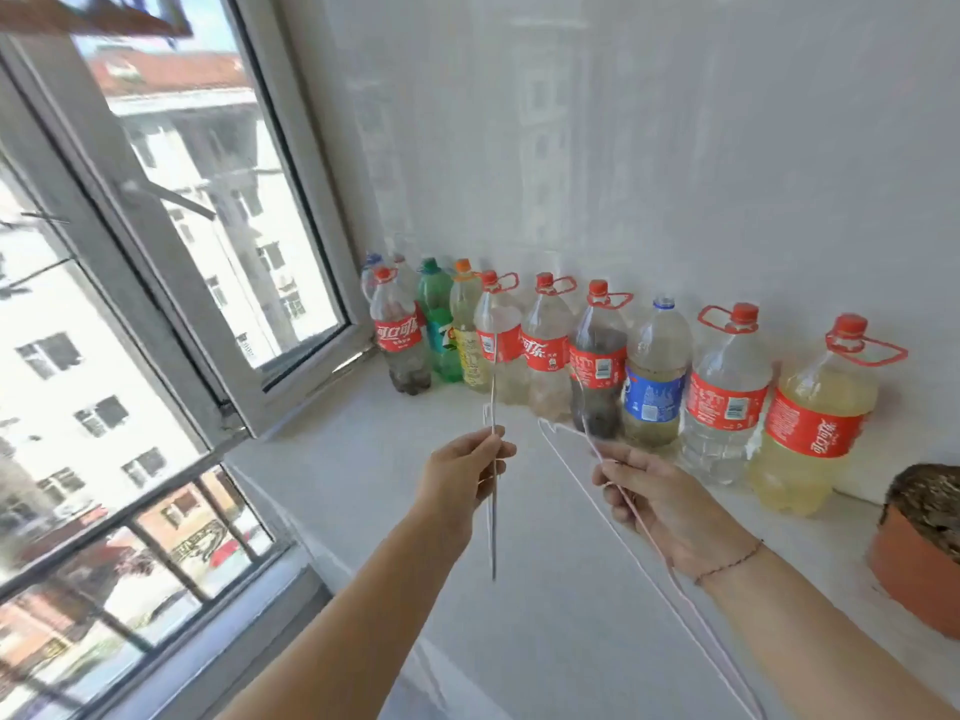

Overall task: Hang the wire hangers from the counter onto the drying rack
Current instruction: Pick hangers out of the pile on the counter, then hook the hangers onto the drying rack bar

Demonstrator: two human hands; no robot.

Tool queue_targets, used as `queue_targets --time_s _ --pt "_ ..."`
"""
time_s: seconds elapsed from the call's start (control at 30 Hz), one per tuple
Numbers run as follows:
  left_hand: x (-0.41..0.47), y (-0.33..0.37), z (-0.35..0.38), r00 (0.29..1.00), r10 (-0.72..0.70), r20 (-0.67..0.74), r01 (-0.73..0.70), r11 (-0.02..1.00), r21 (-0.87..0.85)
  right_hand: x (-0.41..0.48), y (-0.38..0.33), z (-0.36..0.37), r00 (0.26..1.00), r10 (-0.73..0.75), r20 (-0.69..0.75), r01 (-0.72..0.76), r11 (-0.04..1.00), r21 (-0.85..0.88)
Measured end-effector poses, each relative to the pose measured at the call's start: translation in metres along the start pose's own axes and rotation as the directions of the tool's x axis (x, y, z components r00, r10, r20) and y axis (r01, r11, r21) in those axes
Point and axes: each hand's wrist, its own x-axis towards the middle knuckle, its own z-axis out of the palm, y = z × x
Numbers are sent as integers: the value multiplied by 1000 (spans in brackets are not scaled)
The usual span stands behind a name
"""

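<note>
- Progress: early to middle. Both hangers I can see are off the counter (pixel 353 511) and in hand, and none is hung yet.
- Left hand (pixel 462 480), centre of frame: fingers pinched round a grey-white hanger (pixel 494 387). It is held upright and edge-on, so it reads as a thin vertical line.
- Right hand (pixel 660 501), centre right: fingers curled round a pinkish hanger (pixel 571 466). Its hook points up-left, and the wire runs down along the forearm to the bottom edge.
- Hands are apart, one hanger each, and the two hangers don't touch.
- Both hangers are in the air above the counter, in front of the bottles (pixel 727 402).
- The rack is not in view, so I can't tell where it stands or whether anything already hangs on it.
- Left to do, as I judge it: carry both to the rack and hook them on. No more hangers show on the visible counter, but the lower part is hidden by the arms.
- Counts:
- Hangers: 2.
- Hands: 2, with a thin bracelet on the right wrist.
- Bottles: 9 in the front row along the wall, plus 2 half hidden behind the left end, so 11 as far as I can tell. Most have red labels, one is green, one has a blue label, and several have red carry handles.
- Pot (pixel 914 563): 1, at the right edge, cut off by the frame.
- Window (pixel 208 200): 1 sash swung open at upper left, with barred panes at lower left.
</note>
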Motion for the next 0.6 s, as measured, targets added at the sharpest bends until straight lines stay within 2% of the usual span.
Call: queue_targets --time_s 0.27,0.43,0.6 --pt "-20 118 -71 941 241 -236 -271 957 -106 54 -81 133 972 -103 212 101 995 23" --pt "-31 176 -101 883 354 -309 -413 898 -150 58 -123 212 914 -188 360 196 981 16" --pt "-41 222 -126 820 442 -364 -521 839 -155 71 -155 277 866 -177 468 228 972 -54"
